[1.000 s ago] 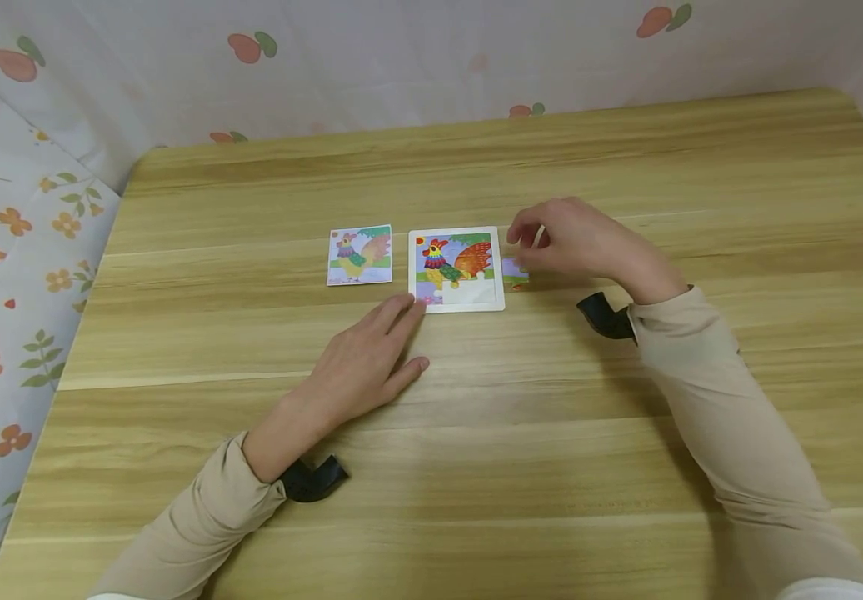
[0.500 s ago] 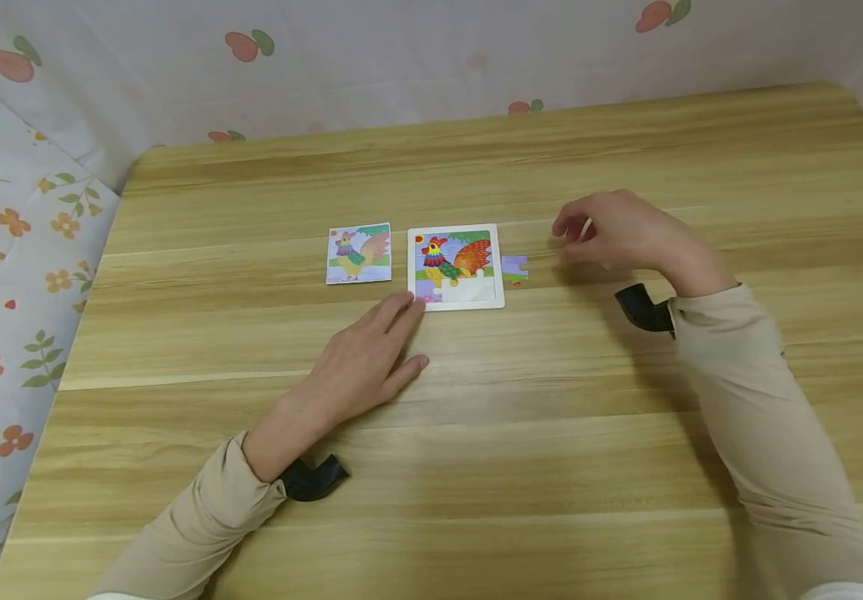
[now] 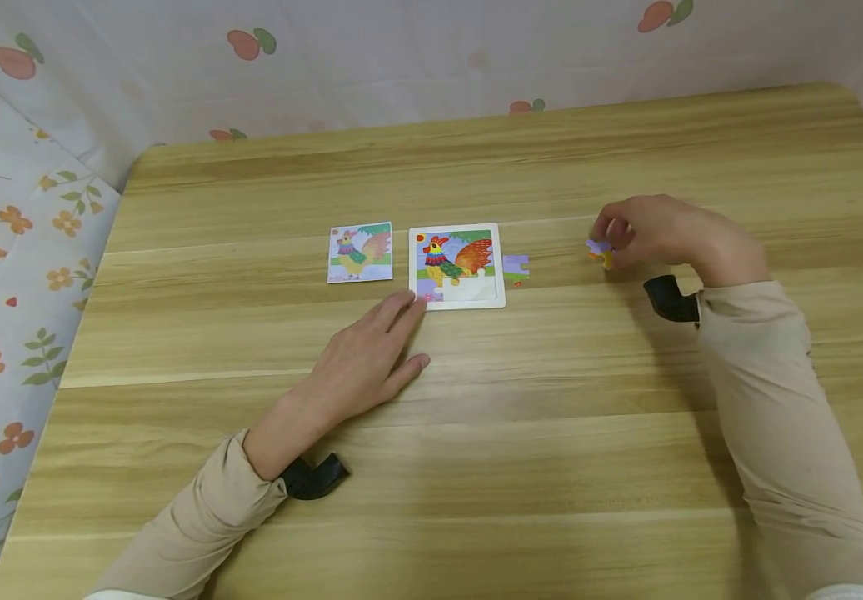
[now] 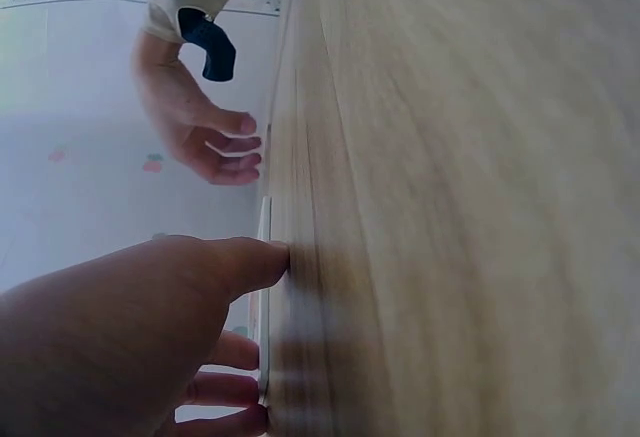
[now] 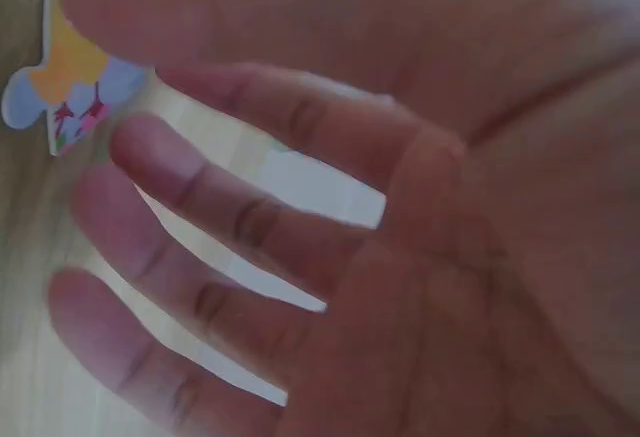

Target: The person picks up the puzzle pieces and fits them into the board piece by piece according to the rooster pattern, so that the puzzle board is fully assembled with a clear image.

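A white puzzle tray [image 3: 457, 307] with a colourful rooster picture lies mid-table, its lower right part bare white. My left hand [image 3: 360, 358] lies flat with straight fingers, fingertips touching the tray's lower left corner. To the tray's right, my right hand [image 3: 664, 233] pinches a puzzle piece [image 3: 600, 252] between thumb and index finger. Seen from the right wrist, this puzzle piece [image 5: 75, 82] is yellow and lilac with small red feet, partly hidden behind the thumb. A second puzzle piece [image 3: 516, 267], lilac and green, lies against the tray's right edge.
A square card [image 3: 360, 252] with a paler rooster picture lies left of the tray. The wooden table [image 3: 476, 467] extends around both hands, with a patterned curtain [image 3: 401, 58] behind its far edge. Black curved mounts [image 3: 315, 479] stick out at both wrists.
My right hand has moved right, away from the lilac and green piece and the tray, and now has the yellow and lilac puzzle piece at its fingertips. The left hand stays put.
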The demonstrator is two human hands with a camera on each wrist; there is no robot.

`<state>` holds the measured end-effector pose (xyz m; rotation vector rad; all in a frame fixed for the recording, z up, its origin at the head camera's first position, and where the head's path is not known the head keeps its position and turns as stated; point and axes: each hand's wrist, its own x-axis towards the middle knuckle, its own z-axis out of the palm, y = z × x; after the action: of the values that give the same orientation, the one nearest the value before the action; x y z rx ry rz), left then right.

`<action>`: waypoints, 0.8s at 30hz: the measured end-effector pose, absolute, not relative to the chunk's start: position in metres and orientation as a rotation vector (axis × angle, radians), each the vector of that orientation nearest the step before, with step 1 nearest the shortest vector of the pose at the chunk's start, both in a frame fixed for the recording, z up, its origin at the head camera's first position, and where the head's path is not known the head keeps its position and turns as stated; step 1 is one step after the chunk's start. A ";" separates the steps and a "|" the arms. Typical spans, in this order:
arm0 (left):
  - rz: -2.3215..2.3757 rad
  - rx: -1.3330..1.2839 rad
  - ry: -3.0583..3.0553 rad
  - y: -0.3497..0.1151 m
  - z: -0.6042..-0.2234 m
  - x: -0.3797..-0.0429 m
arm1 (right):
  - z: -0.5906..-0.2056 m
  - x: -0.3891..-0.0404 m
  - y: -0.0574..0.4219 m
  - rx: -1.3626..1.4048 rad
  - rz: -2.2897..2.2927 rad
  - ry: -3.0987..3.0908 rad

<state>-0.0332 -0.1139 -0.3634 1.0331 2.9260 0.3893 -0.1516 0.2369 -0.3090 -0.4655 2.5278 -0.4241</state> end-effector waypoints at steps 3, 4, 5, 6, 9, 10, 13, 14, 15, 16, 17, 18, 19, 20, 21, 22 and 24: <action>0.390 1.036 2.929 -0.114 -0.364 -0.033 | -0.314 -0.152 0.237 -0.501 -0.467 2.495; 0.392 1.037 2.930 -0.114 -0.364 -0.033 | -0.314 -0.153 0.237 -0.505 -0.462 2.499; 0.393 1.038 2.930 -0.114 -0.364 -0.033 | -0.315 -0.153 0.238 -0.514 -0.451 2.510; 0.394 1.038 2.931 -0.114 -0.364 -0.033 | -0.316 -0.153 0.238 -0.509 -0.443 2.522; 0.388 1.040 2.934 -0.115 -0.365 -0.033 | -0.316 -0.153 0.238 -0.453 -0.407 2.561; 0.385 1.041 2.934 -0.114 -0.365 -0.033 | -0.317 -0.152 0.237 -0.428 -0.393 2.578; 0.376 1.041 2.933 -0.114 -0.365 -0.033 | -0.317 -0.152 0.235 -0.361 -0.367 2.607; 0.374 1.040 2.932 -0.114 -0.365 -0.033 | -0.317 -0.152 0.235 -0.348 -0.357 2.610; 0.375 1.038 2.932 -0.114 -0.364 -0.033 | -0.317 -0.152 0.235 -0.349 -0.346 2.613; 0.376 1.037 2.931 -0.114 -0.364 -0.033 | -0.317 -0.153 0.236 -0.359 -0.342 2.617; 0.379 1.035 2.931 -0.114 -0.364 -0.033 | -0.316 -0.153 0.237 -0.373 -0.340 2.618; 0.381 1.034 2.930 -0.114 -0.364 -0.033 | -0.315 -0.154 0.238 -0.383 -0.342 2.615; 0.383 1.033 2.929 -0.114 -0.364 -0.033 | -0.315 -0.154 0.240 -0.402 -0.344 2.614; 0.385 1.032 2.929 -0.114 -0.364 -0.033 | -0.314 -0.154 0.241 -0.426 -0.346 2.613; 0.386 1.031 2.928 -0.114 -0.364 -0.033 | -0.314 -0.155 0.243 -0.447 -0.359 2.609; 0.387 1.032 2.926 -0.114 -0.364 -0.033 | -0.315 -0.155 0.243 -0.458 -0.382 2.596; 0.388 1.031 2.924 -0.114 -0.364 -0.033 | -0.316 -0.156 0.243 -0.472 -0.416 2.572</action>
<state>-0.0333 -0.1142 -0.3644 1.0308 2.9242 0.3884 -0.1560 0.2432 -0.3159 -0.4725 2.5724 -0.4161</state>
